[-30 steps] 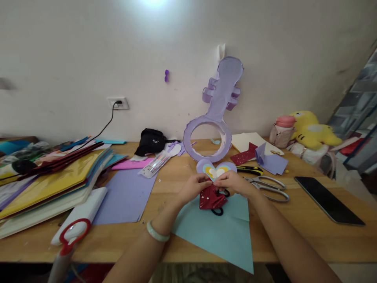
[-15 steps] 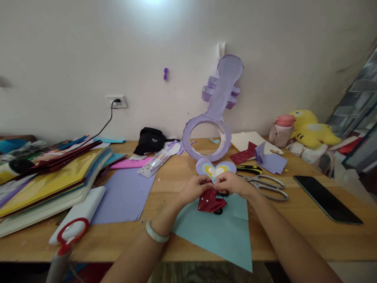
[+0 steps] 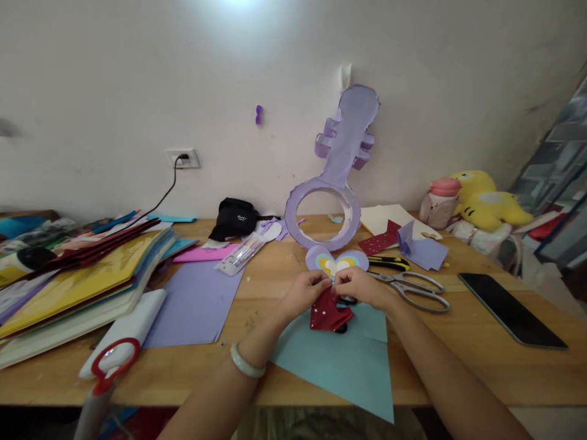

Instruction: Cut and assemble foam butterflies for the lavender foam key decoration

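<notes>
Both my hands meet over the middle of the wooden table (image 3: 458,342). My left hand (image 3: 306,292) and my right hand (image 3: 360,286) are closed in a pinch on the top edge of a small dark red paper piece with white stars (image 3: 326,311). A black loop of small scissors (image 3: 342,329) shows under the red piece. All this hangs just above a light blue paper sheet (image 3: 339,360). Just behind my fingers lies a layered paper heart (image 3: 337,263).
A purple guitar-shaped cutout (image 3: 337,177) leans on the wall. Large scissors (image 3: 413,287), a yellow utility knife (image 3: 389,263) and a phone (image 3: 511,308) lie to the right. A purple sheet (image 3: 192,302), stacked coloured papers (image 3: 77,275) and a white stapler-like tool (image 3: 121,333) sit left.
My hands have drawn closer together, and the red piece is folded narrower between them. Nothing else on the table has moved.
</notes>
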`<state>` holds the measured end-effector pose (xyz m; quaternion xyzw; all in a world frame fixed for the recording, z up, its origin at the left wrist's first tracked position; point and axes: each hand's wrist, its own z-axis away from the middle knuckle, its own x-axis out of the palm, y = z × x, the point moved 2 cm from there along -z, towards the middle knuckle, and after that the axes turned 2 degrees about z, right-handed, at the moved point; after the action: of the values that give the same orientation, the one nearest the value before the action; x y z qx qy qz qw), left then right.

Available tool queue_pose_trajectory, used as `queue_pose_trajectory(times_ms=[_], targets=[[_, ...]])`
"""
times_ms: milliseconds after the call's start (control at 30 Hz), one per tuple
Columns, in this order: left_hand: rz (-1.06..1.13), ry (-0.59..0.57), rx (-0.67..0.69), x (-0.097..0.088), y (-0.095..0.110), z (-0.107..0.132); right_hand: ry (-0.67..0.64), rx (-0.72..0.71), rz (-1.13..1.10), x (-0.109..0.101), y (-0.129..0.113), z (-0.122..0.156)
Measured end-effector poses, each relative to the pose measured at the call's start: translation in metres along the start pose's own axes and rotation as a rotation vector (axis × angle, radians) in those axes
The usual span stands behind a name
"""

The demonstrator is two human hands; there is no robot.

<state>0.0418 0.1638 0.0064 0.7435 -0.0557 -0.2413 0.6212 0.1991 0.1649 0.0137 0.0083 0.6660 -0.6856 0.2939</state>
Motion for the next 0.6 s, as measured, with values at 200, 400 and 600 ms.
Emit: queue_pose_trajectory(times_ms=[200, 400, 600], targets=[[-0.090, 0.074, 0.060, -0.0011, 0.0019, 0.0008, -0.071, 0.044, -0.055, -0.0033, 0.0063, -0.0012], [-0.183, 0.084, 0.132, -0.0022, 0.0017, 0.0030, -0.118, 0.029, -0.102, -0.0043, 0.0087, -0.0023], [-0.196, 0.091, 0.154, -0.0027, 0.0042, 0.0029, -0.091, -0.016, -0.115, -0.0043, 0.0104, -0.0041]])
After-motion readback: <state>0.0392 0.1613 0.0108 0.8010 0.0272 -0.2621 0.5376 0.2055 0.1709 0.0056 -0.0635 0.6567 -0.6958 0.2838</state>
